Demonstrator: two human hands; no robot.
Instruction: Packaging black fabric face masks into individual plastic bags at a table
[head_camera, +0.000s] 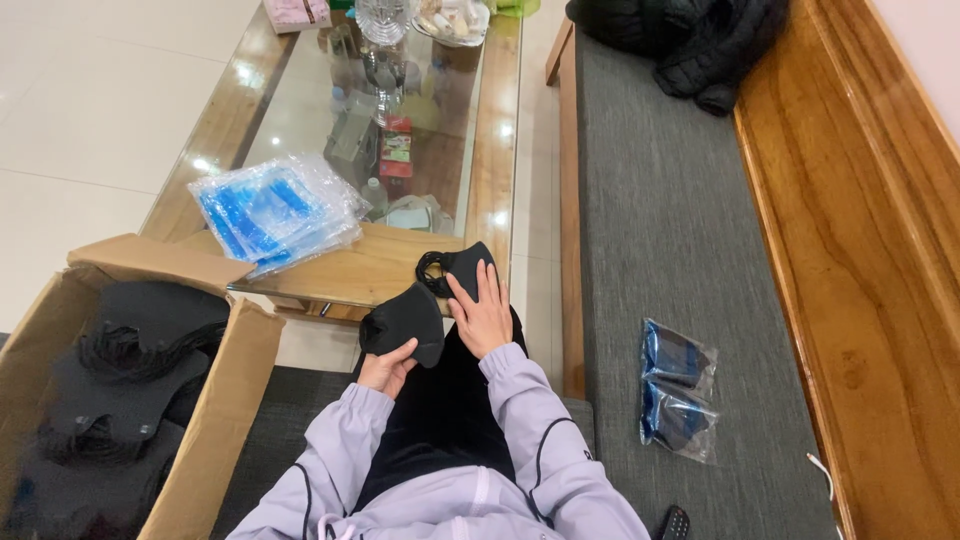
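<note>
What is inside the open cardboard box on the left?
The box holds a pile of black masks with ear loops, loosely stacked. The box bottom and anything beneath the pile are covered.

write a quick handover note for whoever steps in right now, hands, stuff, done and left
Left hand: grips a black mask from below, on the lap.
Right hand: lies flat, fingers spread, on a second black mask.
Supplies: cardboard box of loose black masks at the left; stack of empty clear bags on the glass table.
Done: two bagged masks lie on the grey bench cushion.
Left: both masks in hand are unbagged; the box looks far from empty.
</note>
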